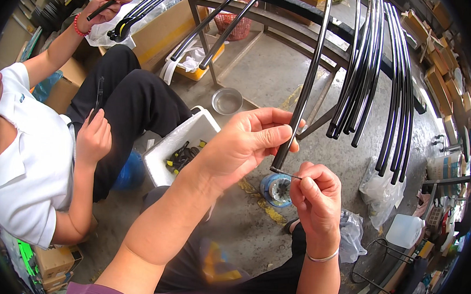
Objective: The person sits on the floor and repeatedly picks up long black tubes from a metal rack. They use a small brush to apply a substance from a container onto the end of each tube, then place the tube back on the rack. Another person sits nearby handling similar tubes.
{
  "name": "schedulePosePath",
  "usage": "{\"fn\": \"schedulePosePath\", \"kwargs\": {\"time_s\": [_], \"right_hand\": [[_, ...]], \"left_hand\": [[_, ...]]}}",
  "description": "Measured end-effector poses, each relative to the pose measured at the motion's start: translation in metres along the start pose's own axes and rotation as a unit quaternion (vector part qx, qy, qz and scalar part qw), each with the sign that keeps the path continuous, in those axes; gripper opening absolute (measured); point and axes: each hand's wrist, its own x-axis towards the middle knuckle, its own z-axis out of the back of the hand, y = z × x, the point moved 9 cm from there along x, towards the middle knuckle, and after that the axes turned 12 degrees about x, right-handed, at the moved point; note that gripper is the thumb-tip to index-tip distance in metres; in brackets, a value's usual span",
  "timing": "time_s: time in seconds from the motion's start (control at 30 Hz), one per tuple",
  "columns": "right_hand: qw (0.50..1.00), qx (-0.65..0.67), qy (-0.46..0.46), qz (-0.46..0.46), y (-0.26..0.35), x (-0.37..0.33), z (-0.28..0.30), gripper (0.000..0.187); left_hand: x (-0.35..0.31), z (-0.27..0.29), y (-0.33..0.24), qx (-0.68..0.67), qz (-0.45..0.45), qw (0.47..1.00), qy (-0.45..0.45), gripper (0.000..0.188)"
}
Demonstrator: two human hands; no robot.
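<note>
My left hand (pixel 247 139) is closed around a glossy black tube (pixel 307 86) close to its lower end, which slants down from the rack. In my right hand (pixel 317 199) a thin dark stick (pixel 286 173) is pinched between thumb and fingertips. Its far tip meets the open end of the tube; whether it goes inside I cannot tell. Beneath that end stands a round blue container (pixel 265 188) with something pale and dark in it.
More black tubes (pixel 360 84) hang over a metal rack (pixel 245 7). At left a seated co-worker (pixel 32 160) holds a black tube and a slim dark tool. A white foam box (pixel 160 169) holds small black and yellow parts. A metal bowl (pixel 227 100) and a plastic jug (pixel 404 231) stand on the floor.
</note>
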Motion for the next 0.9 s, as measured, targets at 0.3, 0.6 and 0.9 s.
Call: {"fn": "schedulePosePath", "kwargs": {"time_s": [0.3, 0.6, 0.9], "right_hand": [[1.000, 0.002, 0.008, 0.004, -0.0018, 0.0010, -0.0017, 0.006], [1.000, -0.002, 0.008, 0.002, -0.0033, 0.0018, -0.0012, 0.007], [1.000, -0.010, 0.007, 0.005, -0.0034, 0.0034, -0.0028, 0.008]], "left_hand": [[0.0006, 0.0027, 0.0005, -0.003, -0.009, 1.000, 0.006, 0.035], [0.0008, 0.0054, 0.0008, -0.020, -0.008, 1.000, -0.010, 0.035], [0.0005, 0.0047, -0.0015, -0.026, 0.000, 1.000, -0.009, 0.036]]}}
